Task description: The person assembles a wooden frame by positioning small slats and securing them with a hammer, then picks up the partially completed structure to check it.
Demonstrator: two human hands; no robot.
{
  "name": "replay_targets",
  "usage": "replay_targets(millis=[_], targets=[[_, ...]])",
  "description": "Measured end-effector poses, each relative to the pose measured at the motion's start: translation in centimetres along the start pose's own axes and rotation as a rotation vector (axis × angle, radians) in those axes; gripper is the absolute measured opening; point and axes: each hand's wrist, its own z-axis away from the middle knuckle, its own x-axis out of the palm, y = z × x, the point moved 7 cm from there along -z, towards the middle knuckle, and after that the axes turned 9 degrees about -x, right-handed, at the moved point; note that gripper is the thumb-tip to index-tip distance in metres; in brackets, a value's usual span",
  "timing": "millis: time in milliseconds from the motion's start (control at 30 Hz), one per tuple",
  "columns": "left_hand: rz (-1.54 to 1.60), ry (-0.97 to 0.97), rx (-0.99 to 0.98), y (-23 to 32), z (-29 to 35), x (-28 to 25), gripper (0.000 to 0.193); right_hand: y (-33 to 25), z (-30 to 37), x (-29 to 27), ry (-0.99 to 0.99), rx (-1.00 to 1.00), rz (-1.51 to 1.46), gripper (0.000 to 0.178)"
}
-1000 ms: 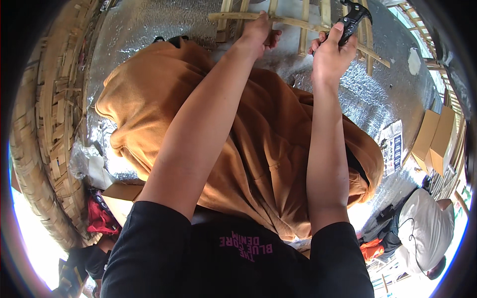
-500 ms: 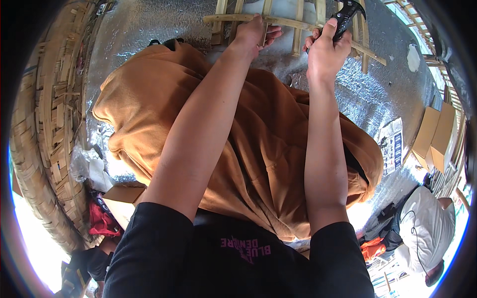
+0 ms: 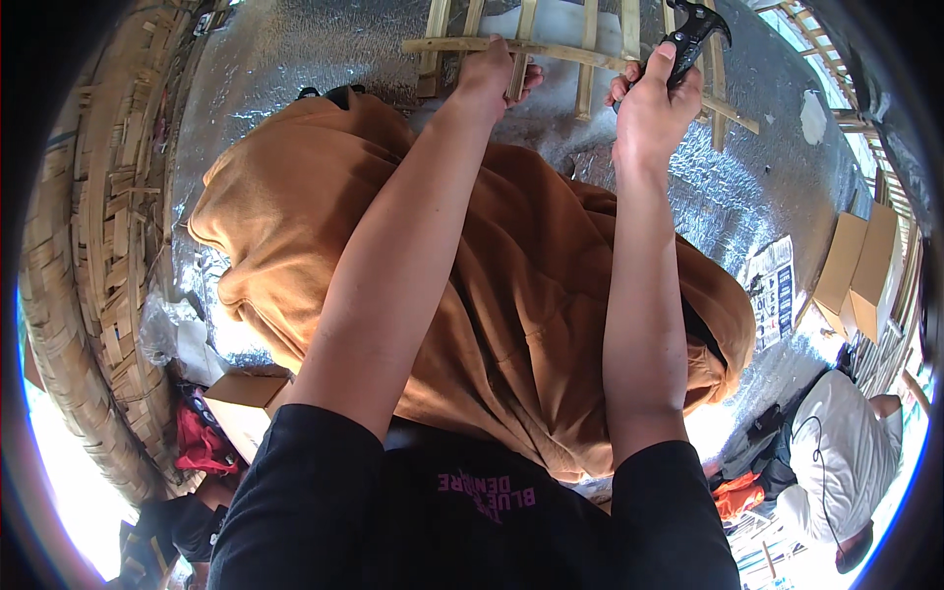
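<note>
A lattice of light bamboo slats (image 3: 587,88) lies at the far edge of the view, with several upright strips crossing one long slat. My left hand (image 3: 492,81) is closed around one strip where it meets the long slat, thumb on top. To its right, my right hand (image 3: 654,106) grips a black hammer (image 3: 694,31) by its handle, the head pointing up and away over the lattice's right part. The hammer's head stays apart from my left hand. Part of the lattice runs out of the frame at the top.
Brown cloth (image 3: 551,324) covers my lap. Shiny silver foil sheeting (image 3: 723,187) spreads beneath the lattice. Woven bamboo walling (image 3: 108,256) stands at the left. An open cardboard box (image 3: 860,265) sits at the right, near a person in white (image 3: 836,452). Another box (image 3: 246,393) is at the lower left.
My right hand and the hammer have shifted slightly right. My left hand has moved a little left along the lattice, keeping its hold. The slats have shifted slightly.
</note>
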Motion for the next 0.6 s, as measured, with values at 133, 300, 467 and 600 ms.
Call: replay_targets(millis=[133, 300, 467, 600], targets=[[0.001, 0.037, 0.018, -0.3, -0.4, 0.0, 0.059, -0.3, -0.4, -0.6, 0.02, 0.005, -0.005, 0.024], [-0.024, 0.222, 0.059, 0.0, -0.5, -2.3, 0.055, -1.0, -0.9, -1.1, 0.039, -0.014, 0.0, 0.025], [-0.048, 0.439, 0.18, 1.4, -1.1, -6.2, 0.042, -3.5, -2.0, -1.8, 0.065, -0.046, -0.068, 0.024], [0.033, 0.518, 0.242, 2.1, 0.3, -5.9, 0.038, -6.4, -3.5, -4.6, 0.134, -0.076, 0.01, 0.025]])
